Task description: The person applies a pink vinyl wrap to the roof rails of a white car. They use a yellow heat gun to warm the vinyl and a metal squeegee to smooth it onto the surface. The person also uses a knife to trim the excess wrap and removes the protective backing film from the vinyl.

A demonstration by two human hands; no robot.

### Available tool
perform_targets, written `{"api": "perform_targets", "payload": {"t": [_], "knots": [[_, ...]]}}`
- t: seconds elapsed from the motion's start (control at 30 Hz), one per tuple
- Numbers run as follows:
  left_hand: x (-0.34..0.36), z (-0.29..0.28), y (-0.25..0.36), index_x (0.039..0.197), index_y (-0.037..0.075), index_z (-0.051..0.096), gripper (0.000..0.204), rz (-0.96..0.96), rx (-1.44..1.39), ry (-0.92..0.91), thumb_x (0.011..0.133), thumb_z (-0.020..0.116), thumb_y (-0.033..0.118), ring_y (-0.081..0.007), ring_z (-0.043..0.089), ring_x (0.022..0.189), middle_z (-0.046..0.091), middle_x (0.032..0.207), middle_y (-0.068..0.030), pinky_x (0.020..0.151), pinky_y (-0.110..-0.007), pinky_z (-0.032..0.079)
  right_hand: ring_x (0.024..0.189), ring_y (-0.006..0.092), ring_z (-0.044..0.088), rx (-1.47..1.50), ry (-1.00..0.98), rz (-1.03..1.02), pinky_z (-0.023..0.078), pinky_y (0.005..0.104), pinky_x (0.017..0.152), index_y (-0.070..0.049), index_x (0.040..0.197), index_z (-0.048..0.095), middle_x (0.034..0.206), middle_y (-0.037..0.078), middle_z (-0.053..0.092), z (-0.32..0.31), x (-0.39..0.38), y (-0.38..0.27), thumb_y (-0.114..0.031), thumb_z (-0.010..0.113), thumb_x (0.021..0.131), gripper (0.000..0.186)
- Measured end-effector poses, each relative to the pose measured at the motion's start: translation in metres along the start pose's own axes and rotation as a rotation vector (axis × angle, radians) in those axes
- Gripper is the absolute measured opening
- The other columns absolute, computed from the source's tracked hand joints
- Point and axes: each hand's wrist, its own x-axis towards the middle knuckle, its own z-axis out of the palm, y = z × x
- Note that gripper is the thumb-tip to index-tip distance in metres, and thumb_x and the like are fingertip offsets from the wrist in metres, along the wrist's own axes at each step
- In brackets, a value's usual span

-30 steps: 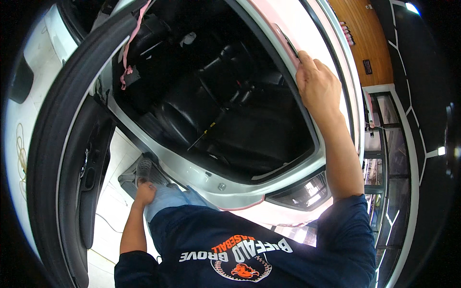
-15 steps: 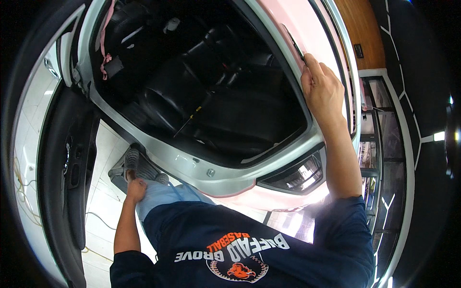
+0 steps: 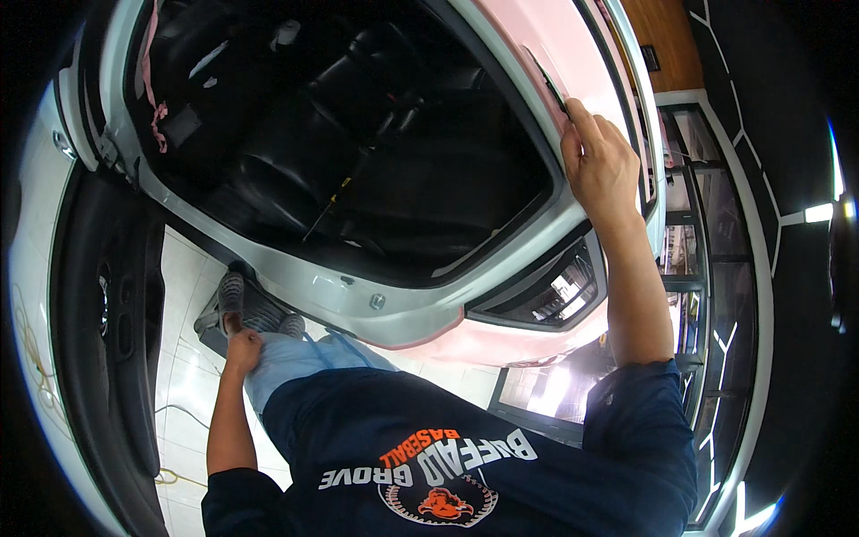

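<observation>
At the upper right, my right hand (image 3: 604,166) is closed on a slim dark tool (image 3: 548,82), which lies along the pink roof edge (image 3: 514,40) above the car's door opening. The exact kind of tool is not clear. My left hand (image 3: 243,349) hangs low by my light blue trouser leg (image 3: 286,358), its fingers curled; whatever is inside them, if anything, is hidden. Below the roof, the white door frame (image 3: 340,300) surrounds a dark cabin with a black leather seat (image 3: 286,166).
An opened car door (image 3: 112,268) with a black inner panel stands at the left. My shoes rest on a dark step platform (image 3: 215,331). Yellow cable (image 3: 174,477) runs over the white tiled floor. A pink strip (image 3: 159,116) hangs inside the opening. Shelving (image 3: 693,224) stands behind the car.
My view has shifted, and the car sits slightly farther left and higher in it. My right hand still holds the tool at the roof edge; my left hand stays by my leg.
</observation>
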Motion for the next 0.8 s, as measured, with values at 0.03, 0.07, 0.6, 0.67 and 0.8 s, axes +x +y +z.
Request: {"api": "perform_targets", "payload": {"t": [0.03, 0.07, 0.6, 0.67, 0.8], "knots": [[0.0, 0.001, 0.0, 0.099, -0.001, 0.069, 0.029, -0.01, 0.019, 0.006, 0.086, 0.057, 0.021, -0.0397, 0.067, 0.09, 0.068, 0.094, -0.0255, 0.082, -0.043, 0.052, 0.069, 0.02, 0.061, 0.005, 0.005, -0.005, 0.05, 0.0355, 0.058, -0.012, 0.118, 0.06, 0.073, 0.005, 0.06, 0.001, -0.006, 0.003, -0.012, 0.063, 0.087, 0.032], [-0.001, 0.002, -0.001, 0.099, -0.001, 0.069, 0.029, -0.019, 0.037, 0.013, 0.086, 0.057, 0.022, -0.0398, 0.067, 0.09, 0.068, 0.093, -0.0253, 0.081, -0.043, 0.052, 0.069, 0.0201, 0.061, 0.009, 0.01, -0.01, 0.05, 0.0357, 0.058, -0.012, 0.118, 0.06, 0.073, 0.005, 0.059, 0.001, -0.012, 0.007, -0.011, 0.064, 0.086, 0.033], [-0.011, 0.007, 0.002, 0.103, -0.001, 0.068, 0.032, -0.009, 0.075, -0.02, 0.088, 0.059, 0.026, -0.0414, 0.065, 0.095, 0.067, 0.098, -0.026, 0.083, -0.043, 0.051, 0.068, 0.0208, 0.06, 0.058, 0.044, 0.027, 0.049, 0.0356, 0.059, -0.011, 0.116, 0.062, 0.071, 0.005, 0.055, 0.015, -0.103, 0.043, -0.006, 0.068, 0.079, 0.038], [-0.013, 0.01, 0.004, 0.104, 0.0, 0.067, 0.033, -0.019, 0.094, -0.032, 0.088, 0.058, 0.027, -0.042, 0.065, 0.095, 0.067, 0.098, -0.0262, 0.083, -0.044, 0.051, 0.068, 0.0207, 0.059, 0.045, 0.046, 0.033, 0.049, 0.0355, 0.059, -0.011, 0.117, 0.062, 0.071, 0.004, 0.056, 0.017, -0.115, 0.048, -0.005, 0.068, 0.078, 0.039], [0.005, 0.021, -0.005, 0.103, 0.0, 0.066, 0.034, 0.003, 0.22, -0.106, 0.089, 0.056, 0.029, -0.0424, 0.064, 0.096, 0.067, 0.099, -0.0266, 0.083, -0.046, 0.05, 0.067, 0.0211, 0.059, 0.051, 0.041, 0.037, 0.048, 0.035, 0.059, -0.011, 0.117, 0.062, 0.073, 0.004, 0.056, 0.021, -0.138, 0.059, -0.004, 0.067, 0.078, 0.041]]}}
